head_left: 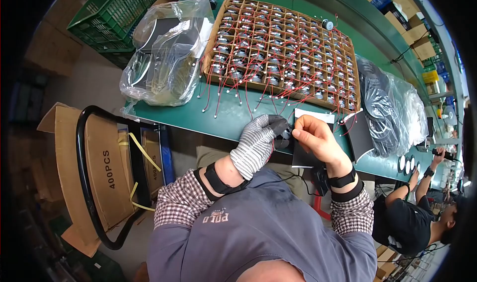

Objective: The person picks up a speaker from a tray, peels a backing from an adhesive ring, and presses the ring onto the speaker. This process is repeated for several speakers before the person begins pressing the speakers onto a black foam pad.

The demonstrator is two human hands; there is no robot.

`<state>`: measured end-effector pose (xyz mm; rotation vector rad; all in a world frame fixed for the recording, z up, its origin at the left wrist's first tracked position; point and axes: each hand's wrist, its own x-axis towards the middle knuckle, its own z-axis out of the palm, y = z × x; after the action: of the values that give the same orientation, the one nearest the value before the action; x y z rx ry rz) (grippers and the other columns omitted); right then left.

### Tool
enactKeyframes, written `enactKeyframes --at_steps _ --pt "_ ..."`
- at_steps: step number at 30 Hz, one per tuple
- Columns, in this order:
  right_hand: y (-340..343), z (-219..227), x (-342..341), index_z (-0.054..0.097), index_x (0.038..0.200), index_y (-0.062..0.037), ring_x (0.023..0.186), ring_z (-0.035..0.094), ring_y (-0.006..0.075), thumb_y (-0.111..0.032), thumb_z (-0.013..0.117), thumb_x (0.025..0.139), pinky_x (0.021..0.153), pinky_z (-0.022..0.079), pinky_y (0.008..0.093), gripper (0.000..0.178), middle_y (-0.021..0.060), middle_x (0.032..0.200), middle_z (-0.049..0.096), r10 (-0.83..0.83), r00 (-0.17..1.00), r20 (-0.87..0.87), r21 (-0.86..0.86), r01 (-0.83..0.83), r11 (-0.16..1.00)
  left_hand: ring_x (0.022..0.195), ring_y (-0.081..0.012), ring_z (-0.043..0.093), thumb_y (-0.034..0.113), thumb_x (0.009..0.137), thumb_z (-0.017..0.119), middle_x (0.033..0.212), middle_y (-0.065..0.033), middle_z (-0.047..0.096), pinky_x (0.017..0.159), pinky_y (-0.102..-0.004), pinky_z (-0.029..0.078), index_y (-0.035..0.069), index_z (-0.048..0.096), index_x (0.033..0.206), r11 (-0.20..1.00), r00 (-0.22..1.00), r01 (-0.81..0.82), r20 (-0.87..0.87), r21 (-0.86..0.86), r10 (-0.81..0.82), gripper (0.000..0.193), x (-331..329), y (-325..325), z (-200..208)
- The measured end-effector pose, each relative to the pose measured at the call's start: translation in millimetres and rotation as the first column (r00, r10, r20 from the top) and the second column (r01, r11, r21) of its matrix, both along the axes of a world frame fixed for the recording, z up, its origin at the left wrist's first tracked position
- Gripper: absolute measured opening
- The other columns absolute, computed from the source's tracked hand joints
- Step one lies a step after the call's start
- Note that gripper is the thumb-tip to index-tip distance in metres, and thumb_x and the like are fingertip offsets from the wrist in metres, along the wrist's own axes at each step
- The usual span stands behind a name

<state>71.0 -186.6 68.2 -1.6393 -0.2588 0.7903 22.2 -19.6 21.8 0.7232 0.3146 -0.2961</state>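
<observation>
My left hand [256, 142], in a grey-and-white striped glove with dark fingertips, is closed on a small speaker [285, 134], mostly hidden by the fingers. A red wire shows beside the glove. Close on its right is my bare right hand [320, 137], thumb and forefinger pinched together; whatever is between them is too small to make out. Beneath that hand lies a black sheet [304, 159] with white edges. Beyond both hands stands a divided cardboard tray [237, 81] holding many small speakers [273, 67], their red wires trailing over its front side onto the green table [198, 114].
Clear plastic bags [171, 71] [397, 108] flank the tray. One speaker [327, 24] sits atop its far edge. Another black sheet [361, 137] lies at right. A black-framed trolley [82, 148] with cartons is at left, below a green crate [112, 21]. A co-worker [410, 217] works at far right.
</observation>
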Motion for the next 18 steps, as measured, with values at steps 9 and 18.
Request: enactKeyframes --at_steps 9,18 --pt "5.6 1.1 -1.5 0.047 0.076 -0.0076 0.048 0.038 0.0025 -0.015 0.057 0.085 0.043 0.028 0.0174 0.015 -0.0065 0.060 0.042 -0.003 1.000 0.002 -0.049 0.003 0.999 0.074 -0.0131 0.056 0.012 0.083 0.062 0.087 -0.0059 0.058 0.067 -0.0280 0.052 0.000 0.055 0.100 0.999 1.000 -0.027 -0.003 -0.036 0.027 0.022 -2.2 0.1 -3.8" --pt "5.9 -0.6 -2.3 0.050 0.073 -0.0045 0.055 0.036 0.0017 -0.011 0.058 0.082 0.047 0.029 0.0190 0.013 -0.0070 0.062 0.043 0.011 0.990 0.139 -0.134 0.008 0.991 0.076 -0.0113 0.055 0.010 0.082 0.063 0.088 -0.0058 0.058 0.067 -0.0250 0.050 -0.001 0.054 0.104 0.989 1.000 0.022 -0.007 0.149 -0.021 0.026 -1.4 1.6 -1.1"
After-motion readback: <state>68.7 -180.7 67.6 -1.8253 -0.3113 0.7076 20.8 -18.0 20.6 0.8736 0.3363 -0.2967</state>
